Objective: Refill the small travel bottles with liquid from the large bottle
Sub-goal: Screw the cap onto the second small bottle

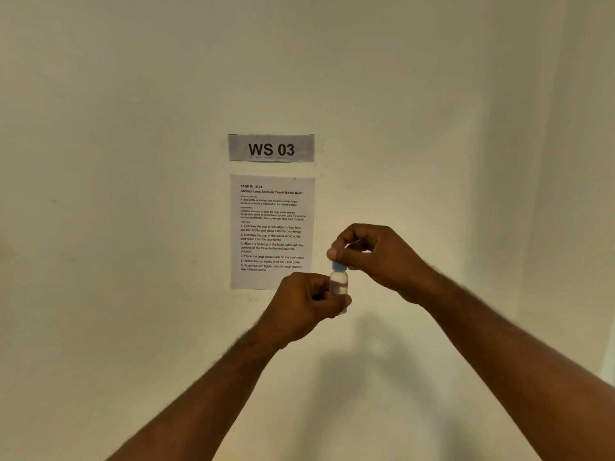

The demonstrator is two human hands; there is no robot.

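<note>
my left hand grips the small clear plastic travel bottle upright in mid-air, while my right hand pinches its blue cap. behind them on the cream wall hang a grey "ws 03" label and a white printed instruction sheet, whose lower right corner my hands cover.

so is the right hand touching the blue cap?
Touching. Head view: right hand fingertips pinch the blue cap atop the small bottle, which the left hand grips.

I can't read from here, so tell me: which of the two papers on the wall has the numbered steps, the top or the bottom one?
The lower sheet, headed Contact Lens Solution Travel Bottle Refill. The strip above says only WS 03.
</note>
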